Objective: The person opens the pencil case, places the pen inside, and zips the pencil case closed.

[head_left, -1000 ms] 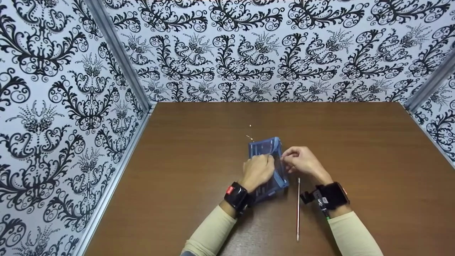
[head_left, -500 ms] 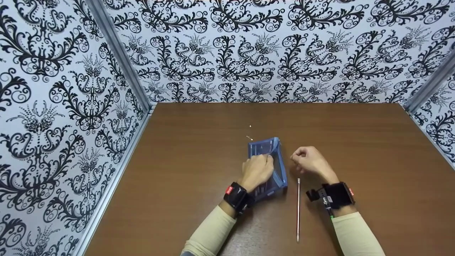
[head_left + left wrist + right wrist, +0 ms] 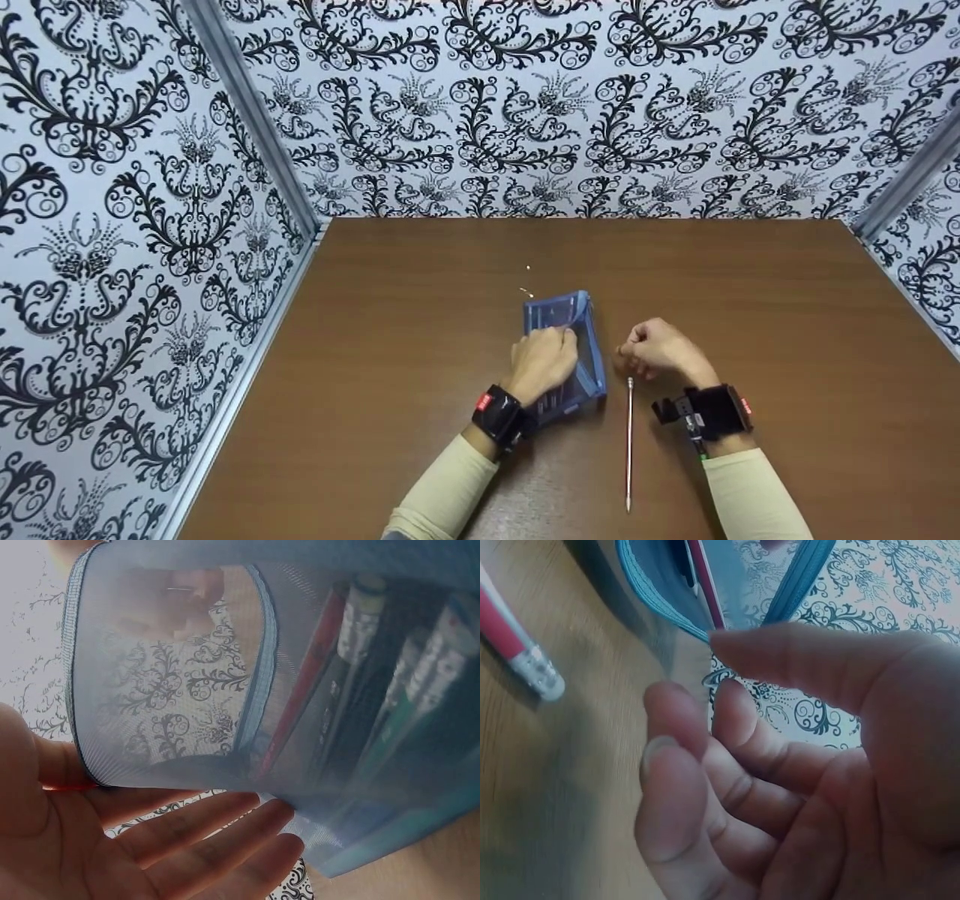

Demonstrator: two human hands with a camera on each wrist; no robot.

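Observation:
A blue mesh zip pouch (image 3: 551, 310) stands on the table with its mouth open toward the right. Thumb and fingers of my left hand (image 3: 543, 364) grip its upper edge. Several pencils (image 3: 309, 679), one of them red, show through the mesh in the left wrist view. My right hand (image 3: 664, 351) hovers just right of the pouch mouth. Its fingers are loosely curled, with a gap between thumb and fingertips and nothing in it. Below that hand lies a red and white pencil (image 3: 628, 450), its eraser end (image 3: 541, 679) near the fingers.
Tiny shiny bits (image 3: 528, 291) lie on the wooden table (image 3: 405, 300) behind the pouch. Patterned white walls (image 3: 510, 112) stand at the back and sides. Each wrist wears a black strap with a camera (image 3: 501, 417).
My right hand has drawn back from the pouch mouth, to the right and slightly nearer me. My left hand keeps its grip on the pouch, and the loose pencil stays put.

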